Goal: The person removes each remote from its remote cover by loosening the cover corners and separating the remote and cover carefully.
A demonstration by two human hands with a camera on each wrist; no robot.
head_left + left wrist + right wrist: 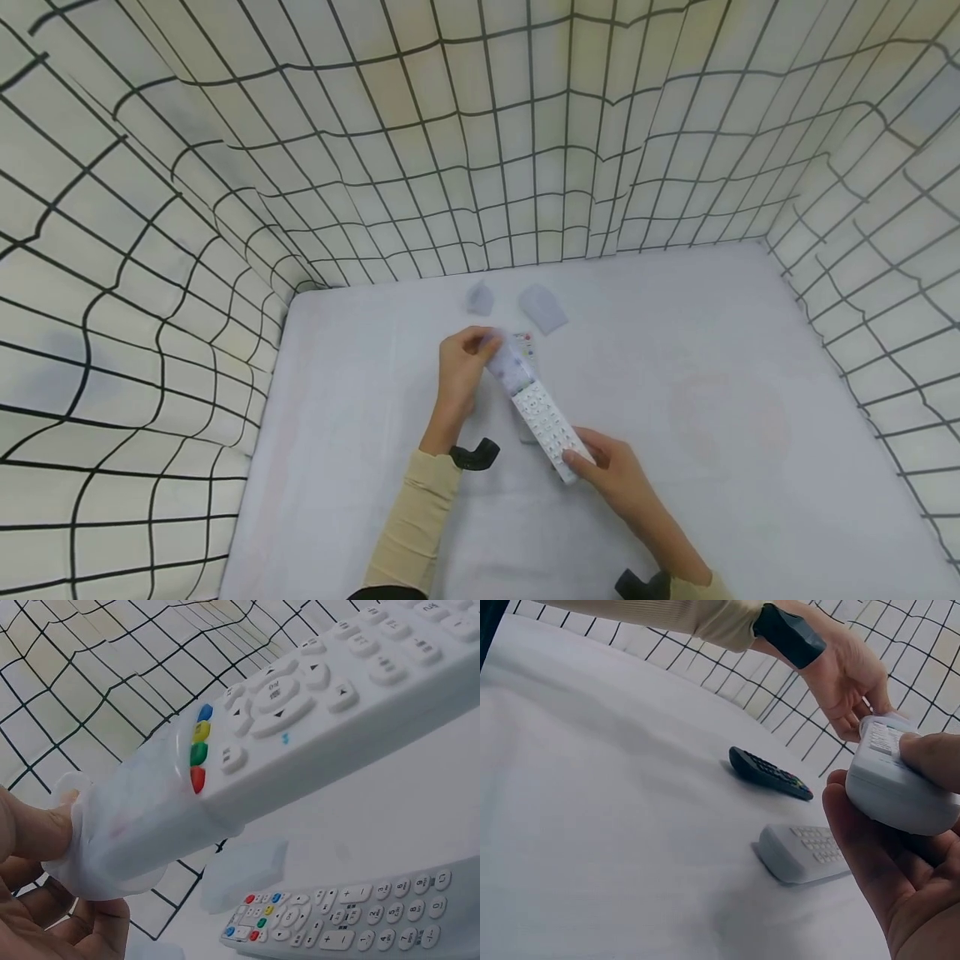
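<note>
A white remote control [551, 425] is held up at a slant, buttons upward. A soft translucent sleeve [142, 810] covers its far end, up to the row of coloured buttons. My left hand [459, 367] pinches the closed tip of that sleeve between thumb and fingers. The remote's near end is gripped by my right hand [617, 475], thumb on the button face and fingers underneath. Below it, a second white remote [360, 919] lies on the table, partly hidden in the head view.
Two pale translucent sleeves, a small one [480, 298] and a larger one [542, 308], lie toward the back of the white table [712, 350]. A black remote [769, 774] lies beside the second white one. Grid-patterned curtains [510, 167] surround the table's back and sides.
</note>
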